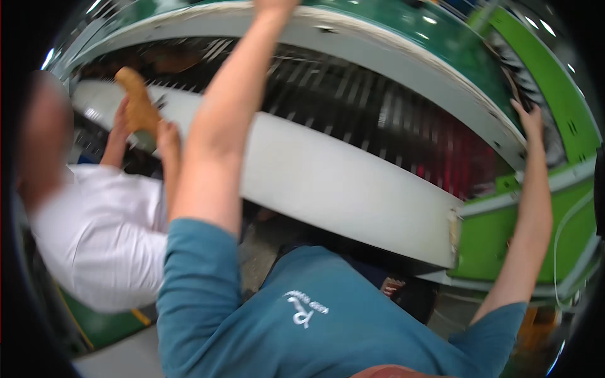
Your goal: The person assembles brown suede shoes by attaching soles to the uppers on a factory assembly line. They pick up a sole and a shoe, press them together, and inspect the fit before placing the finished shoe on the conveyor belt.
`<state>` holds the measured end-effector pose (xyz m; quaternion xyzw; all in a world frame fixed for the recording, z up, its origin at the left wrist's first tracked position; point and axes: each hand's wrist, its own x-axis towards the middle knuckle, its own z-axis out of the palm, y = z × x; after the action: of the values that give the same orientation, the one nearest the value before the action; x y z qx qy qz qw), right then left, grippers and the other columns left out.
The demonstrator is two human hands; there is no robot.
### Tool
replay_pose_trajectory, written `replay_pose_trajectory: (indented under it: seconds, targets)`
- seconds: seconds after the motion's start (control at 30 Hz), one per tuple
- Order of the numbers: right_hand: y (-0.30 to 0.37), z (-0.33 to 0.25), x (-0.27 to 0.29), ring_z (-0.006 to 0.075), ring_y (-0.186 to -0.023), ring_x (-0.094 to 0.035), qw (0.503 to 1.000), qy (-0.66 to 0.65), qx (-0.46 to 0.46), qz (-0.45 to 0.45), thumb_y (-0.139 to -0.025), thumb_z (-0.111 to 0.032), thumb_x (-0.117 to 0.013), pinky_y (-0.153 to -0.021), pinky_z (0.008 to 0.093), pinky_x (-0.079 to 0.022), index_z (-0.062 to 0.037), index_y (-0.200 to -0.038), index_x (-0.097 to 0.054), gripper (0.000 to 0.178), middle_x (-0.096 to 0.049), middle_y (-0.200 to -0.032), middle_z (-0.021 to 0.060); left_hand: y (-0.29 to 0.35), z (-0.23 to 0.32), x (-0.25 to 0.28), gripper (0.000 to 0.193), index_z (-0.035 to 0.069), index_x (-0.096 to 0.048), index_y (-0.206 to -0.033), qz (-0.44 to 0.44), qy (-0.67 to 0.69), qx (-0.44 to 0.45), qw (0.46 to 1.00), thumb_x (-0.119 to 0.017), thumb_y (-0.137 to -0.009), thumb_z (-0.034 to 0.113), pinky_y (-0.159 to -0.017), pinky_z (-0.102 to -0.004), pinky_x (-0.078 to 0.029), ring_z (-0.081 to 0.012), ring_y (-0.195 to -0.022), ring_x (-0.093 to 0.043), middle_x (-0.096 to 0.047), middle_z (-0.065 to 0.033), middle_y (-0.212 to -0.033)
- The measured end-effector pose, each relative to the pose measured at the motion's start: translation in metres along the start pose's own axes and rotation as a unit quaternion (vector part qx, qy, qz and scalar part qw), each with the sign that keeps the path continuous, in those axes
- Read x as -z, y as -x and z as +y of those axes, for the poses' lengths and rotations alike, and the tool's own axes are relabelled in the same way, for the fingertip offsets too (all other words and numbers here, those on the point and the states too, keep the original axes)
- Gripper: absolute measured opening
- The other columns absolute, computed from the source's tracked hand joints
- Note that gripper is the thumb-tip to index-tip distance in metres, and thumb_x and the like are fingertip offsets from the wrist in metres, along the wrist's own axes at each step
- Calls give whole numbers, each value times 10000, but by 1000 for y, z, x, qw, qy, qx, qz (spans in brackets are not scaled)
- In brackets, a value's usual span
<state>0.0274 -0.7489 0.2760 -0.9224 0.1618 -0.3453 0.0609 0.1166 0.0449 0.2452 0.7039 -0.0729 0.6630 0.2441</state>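
Note:
My left arm stretches far forward over the machine, and my left hand (275,4) is cut off by the top edge, so its fingers are hidden. Out to the right, my right hand (531,123) is at the end of the green curved surface (435,41), beside its pale rim. Its fingers look spread apart, with a thin dark brown edge (508,80) just beyond the fingertips; I cannot tell whether they touch it. At my left, a co-worker's hands (167,140) hold a tan, boot-shaped piece (140,101) above the white shelf (328,179).
A dark opening with rows of slats (340,94) lies between the shelf and the pale curved rim (372,47). Green machine panels (488,242) stand at the right, with a pale hose (556,252). The co-worker in a white shirt (104,242) is close at my left.

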Motion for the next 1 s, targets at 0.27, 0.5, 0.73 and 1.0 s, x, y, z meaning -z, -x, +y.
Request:
replay_pose_trajectory:
  seconds: [0.27,0.5,0.73,1.0]
  targets:
    - [150,-178,90,357,-1368,-652,956,-89,215,181,-749,-483,-1017,-1165,459,-514,-47,-1591,-558,1053,-643,-1462,233,-11,-8,3,255,186,-841,-999,-57,-42,26,997,-734,-985,416,-834,-425,-610,-270,-938,-801,-829,-20,-1044]
    - [224,-246,168,344,-1271,-690,914,-100,338,199,-720,-255,-1023,-1107,443,-545,31,-1536,-550,985,-674,-1371,216,5,30,21,194,187,-852,-1024,6,92,63,994,-790,-975,365,-788,-363,-612,-183,-836,-784,-817,11,-968]
    - [237,-239,173,312,-1394,-654,896,-274,340,77,-616,-183,-1093,-1226,415,-496,15,-1681,-375,1300,-640,-1488,219,79,195,98,85,42,-811,-1073,-87,390,17,917,-797,-993,67,-653,-244,-560,-78,-692,-686,-760,-30,-835]
    - [275,-267,199,311,-1324,-709,882,-266,386,-46,-624,-203,-1096,-1167,402,-547,70,-1681,-347,1324,-696,-1429,225,141,278,176,500,43,-779,-1331,-259,494,-46,829,-855,-841,-22,-494,-273,-466,-100,-527,-584,-625,7,-675]
